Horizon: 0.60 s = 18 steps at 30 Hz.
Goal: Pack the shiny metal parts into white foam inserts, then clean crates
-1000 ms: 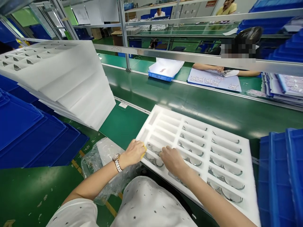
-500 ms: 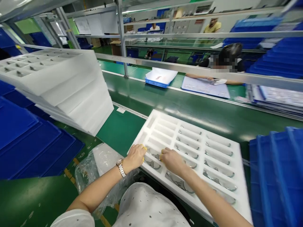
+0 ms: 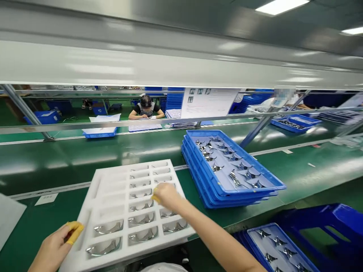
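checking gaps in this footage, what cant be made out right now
All head view:
- right hand: motion blur hides its exact grip
- foam tray: right hand and forearm cover some slots
- paper sheet: print too small
- lower blue tray: cut off by bottom edge

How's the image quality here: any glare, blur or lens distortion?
Head view: ceiling lights blown out at upper right; glare patches on the green work surface. Head view: right hand looks slightly motion-blurred; empty pockets in the white foam tray wash out; wide-angle stretch towards the edges.
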Each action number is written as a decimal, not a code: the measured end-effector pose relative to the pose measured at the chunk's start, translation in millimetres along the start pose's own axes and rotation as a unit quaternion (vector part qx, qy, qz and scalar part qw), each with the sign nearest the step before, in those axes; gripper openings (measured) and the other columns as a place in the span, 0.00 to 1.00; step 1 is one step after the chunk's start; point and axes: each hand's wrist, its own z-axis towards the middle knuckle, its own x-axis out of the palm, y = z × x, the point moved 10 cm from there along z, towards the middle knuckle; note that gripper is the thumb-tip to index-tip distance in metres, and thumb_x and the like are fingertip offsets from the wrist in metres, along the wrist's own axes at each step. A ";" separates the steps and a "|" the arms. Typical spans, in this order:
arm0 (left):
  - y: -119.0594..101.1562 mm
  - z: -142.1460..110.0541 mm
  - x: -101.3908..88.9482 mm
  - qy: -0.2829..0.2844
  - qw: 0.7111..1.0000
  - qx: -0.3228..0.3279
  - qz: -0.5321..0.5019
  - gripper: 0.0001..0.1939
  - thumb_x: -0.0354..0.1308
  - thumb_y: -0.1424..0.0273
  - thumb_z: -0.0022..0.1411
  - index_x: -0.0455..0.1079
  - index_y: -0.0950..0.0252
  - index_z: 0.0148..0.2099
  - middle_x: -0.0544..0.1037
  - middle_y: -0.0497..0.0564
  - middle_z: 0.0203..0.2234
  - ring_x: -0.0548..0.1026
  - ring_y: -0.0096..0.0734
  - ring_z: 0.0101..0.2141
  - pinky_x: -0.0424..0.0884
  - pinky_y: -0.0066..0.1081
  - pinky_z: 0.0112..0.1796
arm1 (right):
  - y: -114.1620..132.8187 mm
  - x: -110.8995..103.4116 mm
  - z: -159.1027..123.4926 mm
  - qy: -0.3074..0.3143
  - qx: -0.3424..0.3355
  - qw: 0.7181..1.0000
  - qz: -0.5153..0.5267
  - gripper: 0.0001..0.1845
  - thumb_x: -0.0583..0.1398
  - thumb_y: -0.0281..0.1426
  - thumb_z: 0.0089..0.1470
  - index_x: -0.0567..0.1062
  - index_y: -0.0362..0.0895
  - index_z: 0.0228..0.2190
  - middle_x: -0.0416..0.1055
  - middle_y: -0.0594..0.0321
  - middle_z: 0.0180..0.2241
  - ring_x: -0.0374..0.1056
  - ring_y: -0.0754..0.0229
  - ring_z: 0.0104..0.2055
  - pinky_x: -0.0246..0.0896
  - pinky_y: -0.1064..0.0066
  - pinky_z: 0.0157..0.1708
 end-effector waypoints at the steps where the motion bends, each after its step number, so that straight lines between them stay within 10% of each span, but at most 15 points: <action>1: -15.3 8.1 -3.4 -0.007 1.000 0.009 0.010 0.10 0.54 0.56 0.49 0.73 0.36 0.35 0.80 0.22 0.33 0.80 0.41 0.35 0.73 0.37 0.36 | -43.5 -13.3 -23.3 -0.022 0.054 0.998 -0.010 0.13 0.58 0.35 0.63 0.77 0.41 0.31 0.76 0.56 0.32 0.69 0.58 0.36 0.58 0.70 0.36; 4: -106.2 34.9 9.1 -0.002 0.997 0.072 0.034 0.11 0.53 0.57 0.55 0.75 0.45 0.36 0.82 0.33 0.36 0.78 0.39 0.33 0.71 0.35 0.35 | -172.9 -51.1 -111.4 -0.087 0.184 0.978 -0.038 0.12 0.55 0.31 0.65 0.78 0.42 0.36 0.76 0.56 0.36 0.69 0.58 0.41 0.59 0.71 0.42; 9: -353.7 53.0 104.7 0.059 0.954 0.289 0.055 0.15 0.50 0.61 0.65 0.75 0.60 0.35 0.79 0.51 0.32 0.75 0.36 0.35 0.70 0.33 0.39 | -341.4 -63.9 -250.2 -0.083 0.289 0.947 -0.116 0.17 0.52 0.22 0.61 0.80 0.42 0.42 0.74 0.55 0.37 0.67 0.56 0.43 0.58 0.70 0.38; 14: -562.0 35.3 248.8 0.111 0.880 0.441 0.141 0.09 0.55 0.69 0.64 0.75 0.63 0.33 0.78 0.54 0.31 0.74 0.37 0.37 0.68 0.34 0.39 | -400.5 -26.6 -281.3 -0.051 0.151 0.977 -0.145 0.22 0.50 0.15 0.57 0.80 0.43 0.40 0.74 0.56 0.40 0.65 0.56 0.44 0.57 0.68 0.39; 18: -638.5 28.2 348.8 0.140 0.841 0.451 0.263 0.09 0.57 0.69 0.63 0.77 0.67 0.37 0.79 0.59 0.36 0.75 0.45 0.41 0.67 0.40 0.42 | -417.3 -3.1 -275.7 -0.059 0.076 0.983 -0.154 0.21 0.51 0.14 0.56 0.79 0.42 0.38 0.74 0.57 0.40 0.66 0.56 0.44 0.55 0.69 0.36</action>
